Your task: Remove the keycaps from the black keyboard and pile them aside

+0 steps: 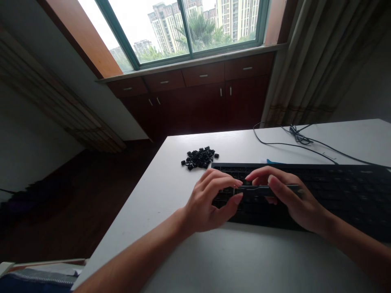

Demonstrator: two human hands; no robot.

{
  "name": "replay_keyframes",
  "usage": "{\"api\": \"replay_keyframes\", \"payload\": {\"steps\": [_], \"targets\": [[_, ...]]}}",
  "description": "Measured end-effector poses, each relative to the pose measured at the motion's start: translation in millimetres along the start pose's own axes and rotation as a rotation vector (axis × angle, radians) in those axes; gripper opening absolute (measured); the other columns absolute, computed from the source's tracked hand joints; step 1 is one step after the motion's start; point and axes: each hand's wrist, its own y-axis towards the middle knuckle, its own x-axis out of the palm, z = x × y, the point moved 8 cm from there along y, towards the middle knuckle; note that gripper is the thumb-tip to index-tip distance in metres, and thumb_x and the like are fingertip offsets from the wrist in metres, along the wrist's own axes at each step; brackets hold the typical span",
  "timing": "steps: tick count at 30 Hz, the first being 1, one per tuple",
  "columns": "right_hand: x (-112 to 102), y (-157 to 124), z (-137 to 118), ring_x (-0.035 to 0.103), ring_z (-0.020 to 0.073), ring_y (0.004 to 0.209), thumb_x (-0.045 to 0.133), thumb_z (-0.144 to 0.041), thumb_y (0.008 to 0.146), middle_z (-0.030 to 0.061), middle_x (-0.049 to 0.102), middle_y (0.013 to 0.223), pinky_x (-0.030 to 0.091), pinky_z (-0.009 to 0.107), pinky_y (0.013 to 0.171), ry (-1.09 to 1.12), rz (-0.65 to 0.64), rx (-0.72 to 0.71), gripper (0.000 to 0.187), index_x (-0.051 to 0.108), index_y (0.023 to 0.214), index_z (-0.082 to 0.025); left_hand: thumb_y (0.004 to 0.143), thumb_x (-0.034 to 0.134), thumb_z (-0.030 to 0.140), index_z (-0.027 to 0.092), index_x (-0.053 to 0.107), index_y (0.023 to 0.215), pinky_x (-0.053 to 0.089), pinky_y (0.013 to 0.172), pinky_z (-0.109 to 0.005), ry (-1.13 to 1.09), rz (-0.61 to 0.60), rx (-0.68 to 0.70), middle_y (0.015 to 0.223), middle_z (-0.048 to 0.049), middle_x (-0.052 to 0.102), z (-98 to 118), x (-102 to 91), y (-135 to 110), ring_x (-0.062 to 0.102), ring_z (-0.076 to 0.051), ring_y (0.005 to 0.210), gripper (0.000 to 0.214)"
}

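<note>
My right hand (288, 191) is closed around a slim dark tool (256, 189), held level above the keyboard with its thin end pointing left. Whether it is a screwdriver or tweezers I cannot tell. At that thin end, the thumb and fingertips of my left hand (210, 199) come together in a pinch. Something small with a pale edge shows between them, too small to name. Under both hands lies a black keyboard (336, 191), its left part showing key places without caps. Beyond my left hand sits a pile of black keycaps (200, 158).
The white table (146, 203) has its left edge near my left forearm. Behind the keyboard lie a blue brush-like thing (271, 162), a thin bent wire piece (329, 156) and a black cable (301, 136) with a tied bundle. A cabinet (195, 101) stands under the window.
</note>
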Motion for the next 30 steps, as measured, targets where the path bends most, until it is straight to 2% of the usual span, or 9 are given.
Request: {"api": "replay_keyframes", "payload": {"steps": [3, 6, 9, 15, 18, 21, 30], "targets": [[-8, 2, 8, 0.05, 0.0117, 0.061, 0.05, -0.054, 0.1, 0.0009, 0.06, 0.077, 0.042, 0.022, 0.052, 0.129, 0.076, 0.085, 0.038, 0.073, 0.102, -0.024, 0.086, 0.069, 0.012, 0.018, 0.059, 0.11, 0.052, 0.072, -0.03, -0.027, 0.055, -0.179, 0.095, -0.0046, 0.068, -18, -5.9, -3, 0.06, -0.016, 0.084, 0.026], [-11, 4, 11, 0.049, 0.0118, 0.06, 0.052, -0.054, 0.099, 0.0015, 0.061, 0.077, 0.041, 0.022, 0.052, 0.213, 0.116, 0.118, 0.038, 0.074, 0.098, -0.023, 0.087, 0.07, 0.016, 0.019, 0.059, 0.099, 0.05, 0.07, -0.029, -0.04, 0.043, -0.269, 0.089, -0.003, 0.065, -27, -4.7, -5, 0.057, -0.015, 0.079, 0.017], [-15, 6, 14, 0.047, 0.0118, 0.059, 0.052, -0.053, 0.099, 0.0021, 0.061, 0.078, 0.039, 0.023, 0.051, 0.254, 0.16, 0.122, 0.039, 0.075, 0.096, -0.023, 0.086, 0.072, 0.017, 0.019, 0.058, 0.095, 0.049, 0.071, -0.029, -0.028, -0.008, -0.257, 0.088, -0.0019, 0.065, -26, 0.7, -4, 0.057, -0.014, 0.079, 0.016], [-17, 6, 17, 0.046, 0.0122, 0.057, 0.051, -0.055, 0.099, 0.0011, 0.058, 0.072, 0.039, 0.024, 0.051, 0.211, 0.178, 0.125, 0.04, 0.074, 0.094, -0.022, 0.091, 0.067, 0.018, 0.017, 0.06, 0.099, 0.049, 0.081, -0.034, -0.06, -0.09, -0.217, 0.091, -0.0038, 0.066, -23, 7.9, -4, 0.059, -0.016, 0.085, 0.011], [-16, 6, 17, 0.046, 0.0123, 0.058, 0.051, -0.055, 0.099, 0.0011, 0.058, 0.072, 0.039, 0.024, 0.051, 0.204, 0.16, 0.137, 0.041, 0.074, 0.094, -0.022, 0.095, 0.06, 0.018, 0.017, 0.061, 0.098, 0.048, 0.079, -0.033, -0.084, -0.092, -0.239, 0.091, -0.0046, 0.065, -23, 7.3, -4, 0.058, -0.016, 0.084, 0.003], [-15, 6, 15, 0.047, 0.0125, 0.058, 0.05, -0.054, 0.1, 0.0017, 0.059, 0.074, 0.039, 0.024, 0.051, 0.222, 0.136, 0.13, 0.04, 0.074, 0.094, -0.021, 0.099, 0.055, 0.017, 0.017, 0.061, 0.096, 0.047, 0.075, -0.032, -0.077, -0.079, -0.267, 0.087, -0.004, 0.064, -25, 6.0, -3, 0.056, -0.015, 0.08, 0.007], [-14, 7, 7, 0.048, 0.0142, 0.06, 0.051, -0.051, 0.099, 0.0036, 0.059, 0.076, 0.041, 0.026, 0.052, 0.243, 0.104, 0.105, 0.039, 0.075, 0.089, -0.022, 0.099, 0.057, 0.018, 0.018, 0.061, 0.104, 0.05, 0.075, -0.03, -0.061, -0.093, -0.235, 0.09, -0.0034, 0.065, -24, 7.6, -5, 0.057, -0.014, 0.08, 0.007]]}}
